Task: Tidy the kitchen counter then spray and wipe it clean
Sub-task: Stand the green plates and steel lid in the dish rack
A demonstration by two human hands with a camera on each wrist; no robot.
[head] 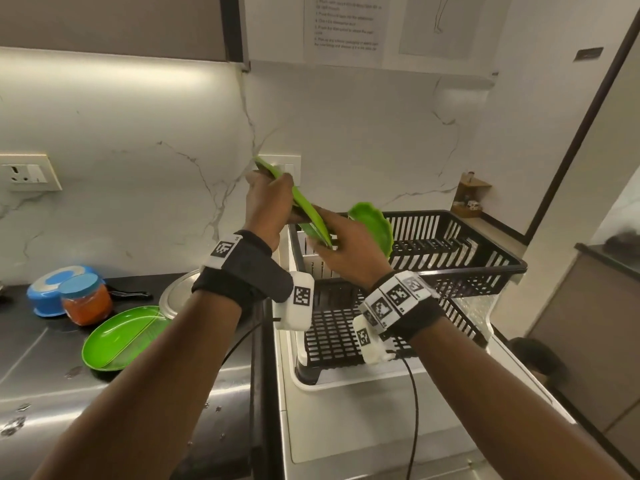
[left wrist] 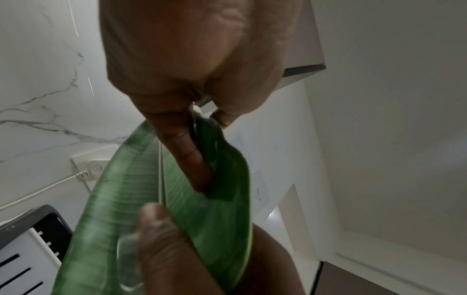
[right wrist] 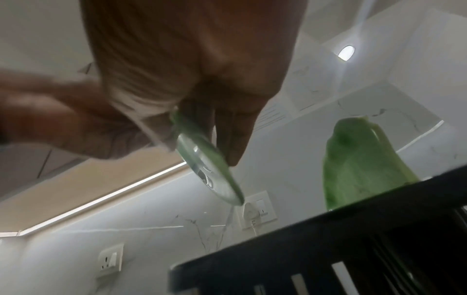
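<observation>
Plate, green plastic, prob light, stiff, a bit slick, pinched edge-on over rack by left hand at 11 o'clock rim & right hand at 5; best gripped by rim.

Your left hand pinches the green plate edge-on; your right hand's thumb presses its face.

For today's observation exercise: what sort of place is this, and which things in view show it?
Most likely a home kitchen. A black dish rack holds an upright green plate, a marble-look backsplash carries wall sockets, and a jar stands on the steel counter.
</observation>
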